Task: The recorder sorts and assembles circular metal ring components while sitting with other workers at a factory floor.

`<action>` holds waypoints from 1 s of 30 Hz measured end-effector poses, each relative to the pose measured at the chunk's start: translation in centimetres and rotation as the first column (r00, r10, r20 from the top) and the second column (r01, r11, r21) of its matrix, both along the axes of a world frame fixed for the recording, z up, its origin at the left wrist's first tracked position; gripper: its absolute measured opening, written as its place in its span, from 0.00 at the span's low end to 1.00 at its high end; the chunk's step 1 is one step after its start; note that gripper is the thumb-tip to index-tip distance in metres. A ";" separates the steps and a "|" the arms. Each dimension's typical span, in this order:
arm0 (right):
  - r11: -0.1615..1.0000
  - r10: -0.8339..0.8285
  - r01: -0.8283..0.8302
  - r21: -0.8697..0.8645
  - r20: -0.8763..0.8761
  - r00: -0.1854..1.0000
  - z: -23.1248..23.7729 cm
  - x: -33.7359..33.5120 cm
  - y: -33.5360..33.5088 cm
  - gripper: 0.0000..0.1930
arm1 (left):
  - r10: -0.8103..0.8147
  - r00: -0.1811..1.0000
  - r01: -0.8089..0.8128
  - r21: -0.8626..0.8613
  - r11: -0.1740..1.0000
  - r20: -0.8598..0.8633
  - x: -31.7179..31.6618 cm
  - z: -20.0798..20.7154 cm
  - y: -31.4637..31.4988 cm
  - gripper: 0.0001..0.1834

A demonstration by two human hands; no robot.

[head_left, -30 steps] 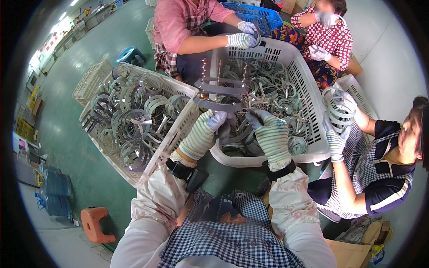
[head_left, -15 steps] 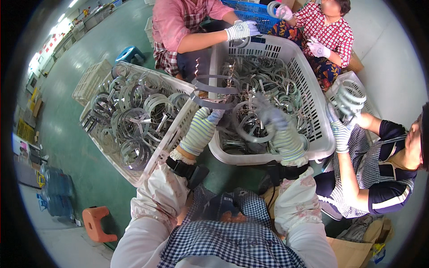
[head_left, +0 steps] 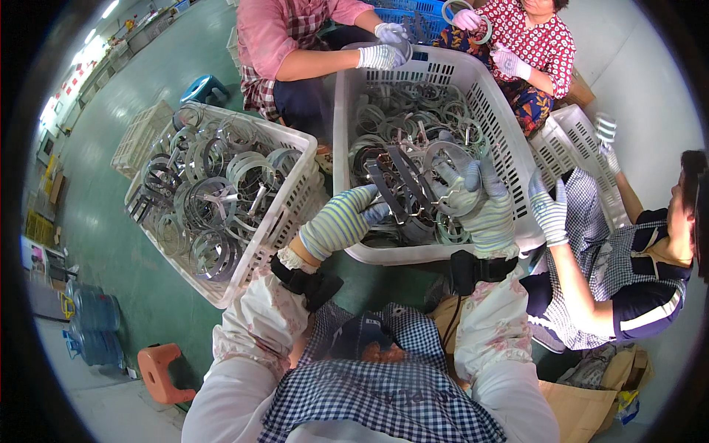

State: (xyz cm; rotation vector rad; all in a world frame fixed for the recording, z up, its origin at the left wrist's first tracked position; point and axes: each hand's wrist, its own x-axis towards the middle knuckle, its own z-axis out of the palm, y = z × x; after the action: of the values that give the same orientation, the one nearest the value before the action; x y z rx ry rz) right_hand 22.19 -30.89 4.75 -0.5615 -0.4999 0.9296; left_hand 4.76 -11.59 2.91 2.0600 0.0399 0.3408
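My gloved left hand (head_left: pixel 341 221) is closed on the near end of some dark metal band rings (head_left: pixel 377 184), which are tilted on edge over the large white crate. A lighter grey metal ring (head_left: pixel 427 166) is in my gloved right hand (head_left: pixel 491 210), its fingers curled at the ring's right side. The two hands face each other, with the rings close together between them; whether they touch I cannot tell. Below, many loose metal rings (head_left: pixel 413 111) with small clasps fill the white crate (head_left: pixel 341 148). Both my gloves are striped.
Left of me, a second white crate (head_left: pixel 284 221) is heaped with similar rings (head_left: pixel 214 196). Three co-workers sit around the large crate, all gloved; the right one holds up a stack of rings (head_left: pixel 605 127). An orange stool (head_left: pixel 159 373) and blue water jugs (head_left: pixel 96 332) stand at left.
My left hand has lowered its rings and tipped them from flat to on edge. My right hand has risen with a grey ring. The right co-worker's ring stack has moved away to the right.
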 end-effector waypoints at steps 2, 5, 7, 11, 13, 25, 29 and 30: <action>0.996 0.024 -0.021 0.085 -0.029 0.999 0.0 -0.4 0.6 0.18 | 0.018 1.000 -0.017 0.033 0.999 -0.015 0.0 -0.6 0.2 0.14; 0.991 -0.052 0.053 -0.126 0.008 0.999 -1.2 0.2 0.9 0.19 | 0.092 0.995 -0.097 0.282 0.955 0.031 0.1 -1.3 -0.1 0.12; 0.981 -0.049 0.065 -0.183 0.088 0.995 -0.8 -0.4 0.5 0.18 | 0.146 0.989 -0.141 0.365 0.920 0.015 0.1 -1.2 -0.4 0.14; 0.858 0.126 0.153 -0.490 0.489 0.863 0.4 -0.4 0.0 0.19 | 0.130 0.989 -0.146 0.471 0.870 0.065 -0.3 -0.7 -0.3 0.14; 0.875 0.102 0.212 -0.435 0.595 0.797 0.7 -1.2 0.5 0.20 | 0.133 0.988 -0.153 0.497 0.854 0.075 -0.4 -0.8 -0.1 0.13; 0.840 -0.235 0.361 -0.406 0.328 0.915 -1.6 0.4 1.4 0.27 | 0.073 0.997 -0.073 0.024 0.997 0.014 -0.8 0.1 0.5 0.15; 0.745 -0.084 0.464 -0.479 0.623 0.778 -0.5 -1.9 2.3 0.35 | 0.130 0.985 -0.159 -0.293 0.943 -0.115 -1.3 -0.7 0.3 0.16; 0.819 -0.182 0.367 -0.441 0.406 0.895 -1.0 -2.1 2.6 0.35 | 0.140 0.984 -0.175 -0.448 0.877 -0.112 -0.9 -1.0 0.3 0.16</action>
State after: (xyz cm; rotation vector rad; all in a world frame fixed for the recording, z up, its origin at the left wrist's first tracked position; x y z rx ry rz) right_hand 20.07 -28.24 3.79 -1.2701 -0.4673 0.6710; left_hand 3.90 -11.33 1.95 1.6010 0.3097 0.3172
